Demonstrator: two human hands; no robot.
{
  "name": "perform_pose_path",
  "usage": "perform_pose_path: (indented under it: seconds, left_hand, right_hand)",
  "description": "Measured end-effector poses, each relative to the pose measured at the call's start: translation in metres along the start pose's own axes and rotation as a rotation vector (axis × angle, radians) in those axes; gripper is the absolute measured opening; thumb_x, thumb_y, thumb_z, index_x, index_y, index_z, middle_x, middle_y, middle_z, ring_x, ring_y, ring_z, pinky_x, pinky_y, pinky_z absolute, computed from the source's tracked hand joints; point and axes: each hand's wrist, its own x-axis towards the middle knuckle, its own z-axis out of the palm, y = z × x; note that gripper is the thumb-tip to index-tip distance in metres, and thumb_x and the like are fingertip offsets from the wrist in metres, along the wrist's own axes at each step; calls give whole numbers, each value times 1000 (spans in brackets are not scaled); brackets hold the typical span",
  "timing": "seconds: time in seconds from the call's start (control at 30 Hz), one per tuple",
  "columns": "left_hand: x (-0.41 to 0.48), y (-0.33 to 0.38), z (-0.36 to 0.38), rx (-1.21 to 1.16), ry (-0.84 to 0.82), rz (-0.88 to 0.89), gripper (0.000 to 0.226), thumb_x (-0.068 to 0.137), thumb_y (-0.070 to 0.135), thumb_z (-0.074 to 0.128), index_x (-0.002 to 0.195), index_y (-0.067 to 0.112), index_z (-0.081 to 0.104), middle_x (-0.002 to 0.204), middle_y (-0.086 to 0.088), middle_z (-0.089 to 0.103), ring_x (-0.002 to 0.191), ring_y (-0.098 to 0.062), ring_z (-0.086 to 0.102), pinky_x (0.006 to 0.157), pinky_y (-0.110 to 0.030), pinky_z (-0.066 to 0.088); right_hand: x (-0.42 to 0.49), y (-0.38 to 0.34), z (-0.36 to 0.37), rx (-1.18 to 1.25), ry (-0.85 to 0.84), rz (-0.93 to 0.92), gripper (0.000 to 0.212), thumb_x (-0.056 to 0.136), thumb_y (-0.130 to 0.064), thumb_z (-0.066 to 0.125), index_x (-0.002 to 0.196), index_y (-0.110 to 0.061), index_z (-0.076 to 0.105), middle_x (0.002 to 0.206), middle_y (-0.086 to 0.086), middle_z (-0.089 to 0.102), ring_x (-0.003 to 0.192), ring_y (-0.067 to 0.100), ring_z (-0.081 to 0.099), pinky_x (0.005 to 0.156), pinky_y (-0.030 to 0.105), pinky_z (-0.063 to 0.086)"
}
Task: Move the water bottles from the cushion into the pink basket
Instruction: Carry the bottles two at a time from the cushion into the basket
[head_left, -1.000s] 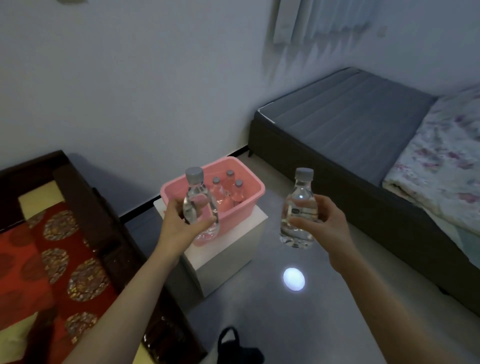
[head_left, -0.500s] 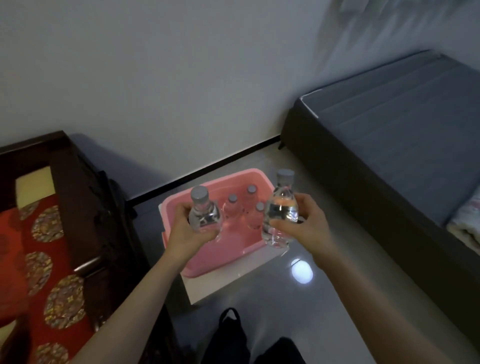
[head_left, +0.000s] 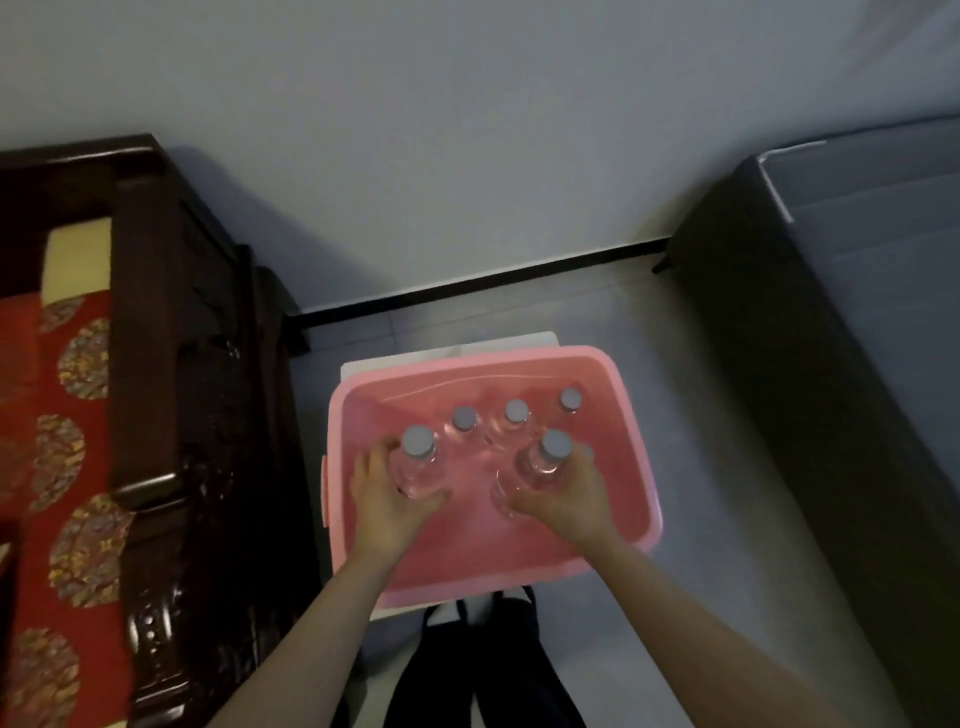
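Left hand (head_left: 382, 501) grips bottle (head_left: 415, 470) inside pink basket (head_left: 493, 571).

Basket (head_left: 493, 566): pink plastic, rectangular, rounded corners, open top.

Along the basket's far wall stands a row of three clear bottles with grey caps, all upright: left back bottle (head_left: 464, 418), mid back bottle (head_left: 516, 410), right back bottle (head_left: 570, 399).

Nearer the basket's middle are two more of the same kind, caps up, both inside the rim. The left bottle (head_left: 415, 465) is gripped by the left hand (head_left: 384, 499). The right bottle (head_left: 543, 462) is gripped by the right hand (head_left: 561, 499). I cannot tell whether their bases touch the basket floor.

Cushion (head_left: 67, 415): red with round gold medallions, lying flat, well left of the basket.
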Motion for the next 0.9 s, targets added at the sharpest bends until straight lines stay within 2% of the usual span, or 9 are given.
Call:
perform_pose_path:
  seconds: [0.07, 0.13, 0.2, 0.3, 0.4, 0.57, 0.7, 0.83, 0.9]
  left_hand:
    - [8, -11, 12, 22, 49, -27, 76, 49, 11, 89, 114, 15, 51, 112, -8, 52, 108, -30, 49, 93, -45, 44]
    - [15, -20, 21, 13, 76, -70, 76, 51, 3, 87, 117, 13, 51, 117, -14, 52, 111, -31, 49, 96, -41, 42]
    - [24, -30, 31, 26, 106, -112, 76, 52, 0, 84, 119, 13, 50, 120, -15, 52, 112, -32, 48, 95, -35, 41]
    - [37, -39, 44, 56, 141, -122, 73, 54, -3, 79, 119, 11, 50, 121, -16, 52, 112, -33, 48, 95, -40, 43]
    - [50, -41, 52, 67, 176, -126, 69, 56, -5, 78, 118, 8, 52, 120, -18, 52, 107, -34, 50, 92, -31, 37]
    - [72, -48, 60, 36, 184, -171, 65, 59, -4, 77, 118, 7, 51, 122, -19, 50, 111, -37, 50, 95, -36, 40]
    - [81, -51, 62, 22, 171, -180, 66, 61, 4, 81, 121, 9, 51, 125, -17, 53, 117, -35, 49, 101, -39, 39]
    - [83, -54, 64, 31, 174, -153, 65, 61, 7, 83, 118, 5, 52, 122, -18, 57, 117, -36, 51, 103, -47, 38]
    - [83, -52, 62, 32, 141, -161, 66, 61, 7, 83, 119, 4, 50, 121, -19, 57, 115, -36, 52, 102, -44, 40]
  right_hand:
    - [18, 13, 12, -58, -32, 4, 48, 50, -35, 84, 92, -30, 62, 86, -13, 71, 75, -2, 67, 62, 17, 52]
    - [32, 22, 23, -112, -67, -21, 45, 51, -27, 84, 89, -32, 59, 87, -10, 69, 78, 4, 67, 64, 24, 55]
    - [45, 31, 29, -153, -112, -47, 51, 48, -19, 85, 89, -32, 58, 90, -11, 67, 81, 8, 66, 66, 24, 53]
    - [58, 40, 31, -294, -219, -116, 60, 48, -12, 81, 102, -27, 59, 100, -11, 63, 93, 13, 63, 73, 24, 50]
    - [67, 43, 31, -466, -359, -239, 66, 54, -6, 77, 116, -20, 58, 116, -3, 61, 108, 19, 57, 86, 34, 49]
    - [73, 52, 35, -501, -403, -247, 68, 59, -2, 75, 122, -20, 56, 120, -3, 59, 111, 19, 55, 87, 33, 49]
    - [72, 61, 36, -466, -412, -241, 66, 64, -1, 75, 125, -17, 56, 122, -3, 58, 115, 18, 53, 93, 25, 43]
    - [76, 63, 31, -475, -450, -230, 67, 64, -2, 73, 126, -19, 54, 125, -4, 55, 117, 17, 50, 95, 25, 43]
    - [73, 61, 30, -526, -434, -256, 66, 64, -9, 74, 126, -20, 55, 124, -5, 54, 117, 18, 48, 93, 25, 42]
